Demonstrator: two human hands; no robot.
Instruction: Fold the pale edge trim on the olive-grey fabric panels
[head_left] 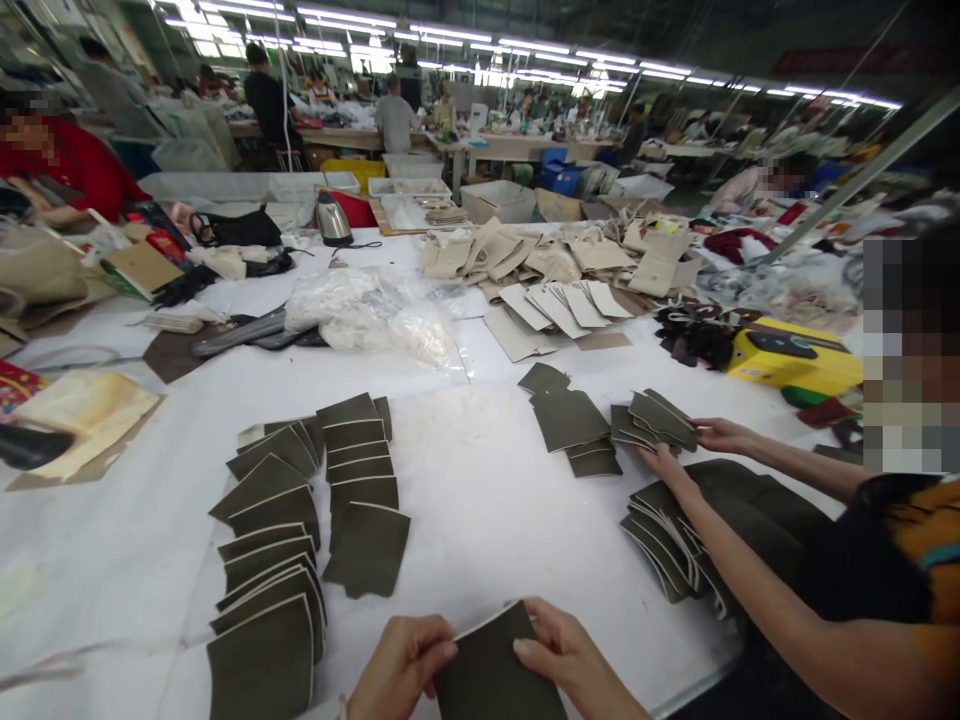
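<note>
Both of my hands grip one dark olive fabric piece (495,670) at the bottom edge of the view. My left hand (401,665) pinches its left edge and my right hand (566,660) clasps its right edge. To the left, two overlapping columns of the same dark pieces (300,520) lie fanned out on the white table (480,470). A co-worker's hands (697,445) at the right sort another fan of dark pieces (660,420), with a further fan (667,540) below their forearm.
Beige cut pieces (555,275) are piled at the far middle, beside a crumpled clear plastic bag (375,315). A yellow box (795,360) sits at the right. A kettle (330,220), bags and trays stand at the back. Other people work at distant tables.
</note>
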